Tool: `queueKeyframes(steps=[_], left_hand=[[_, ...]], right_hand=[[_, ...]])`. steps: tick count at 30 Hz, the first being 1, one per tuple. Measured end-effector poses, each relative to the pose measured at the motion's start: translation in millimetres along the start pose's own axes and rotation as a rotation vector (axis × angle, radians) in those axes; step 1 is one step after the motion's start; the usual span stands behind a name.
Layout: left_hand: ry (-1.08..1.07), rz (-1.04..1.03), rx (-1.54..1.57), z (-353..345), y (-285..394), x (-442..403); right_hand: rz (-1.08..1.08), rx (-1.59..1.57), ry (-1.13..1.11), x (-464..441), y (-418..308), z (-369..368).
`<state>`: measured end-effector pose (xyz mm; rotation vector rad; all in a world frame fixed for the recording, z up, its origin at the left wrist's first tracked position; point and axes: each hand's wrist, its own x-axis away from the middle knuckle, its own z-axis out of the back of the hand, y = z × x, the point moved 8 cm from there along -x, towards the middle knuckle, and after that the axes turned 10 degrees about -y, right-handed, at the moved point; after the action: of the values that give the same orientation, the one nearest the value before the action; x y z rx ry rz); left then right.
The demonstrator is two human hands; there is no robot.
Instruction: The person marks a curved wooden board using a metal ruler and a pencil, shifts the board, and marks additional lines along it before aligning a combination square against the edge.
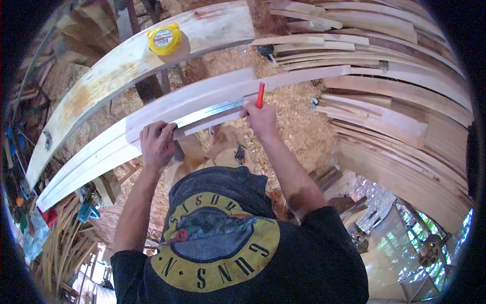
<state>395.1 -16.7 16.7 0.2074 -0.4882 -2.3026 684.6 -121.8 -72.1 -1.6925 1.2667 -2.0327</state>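
Note:
A long pale wooden board (pixel 101 147) lies across in front of me at a slant. On it rests a shiny metal ruler (pixel 210 112), running between my hands. My left hand (pixel 157 144) pinches the ruler's left end against the board, fingers curled. At the other end, my right hand (pixel 259 119) is closed around a red pencil (pixel 260 95), which points upward, while its fingertips touch the ruler. Whether the pencil's tip shows is too small to tell. Past the board, a yellow tape measure (pixel 164 39) sits on a second thick plank (pixel 96 86).
Stacked boards (pixel 400 106) fill the right side. Wood shavings (pixel 298 121) cover the floor. Thin offcut strips (pixel 61 248) lie at lower left near a teal clamp-like object (pixel 88 212). A narrow wooden strip (pixel 309 76) extends right beyond the board.

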Motion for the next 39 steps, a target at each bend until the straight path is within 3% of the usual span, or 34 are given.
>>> queueKeyframes(steps=[25, 39], left_hand=[[-0.017, 0.037, -0.067, -1.8, 3.7, -0.2], [-0.07, 0.0, -0.059, -1.7, 5.5, -4.6]], right_hand=[[-0.018, 0.047, -0.06, -1.9, 3.7, 0.0], [-0.066, -0.136, 0.012, 15.1, -19.8, 12.1]])
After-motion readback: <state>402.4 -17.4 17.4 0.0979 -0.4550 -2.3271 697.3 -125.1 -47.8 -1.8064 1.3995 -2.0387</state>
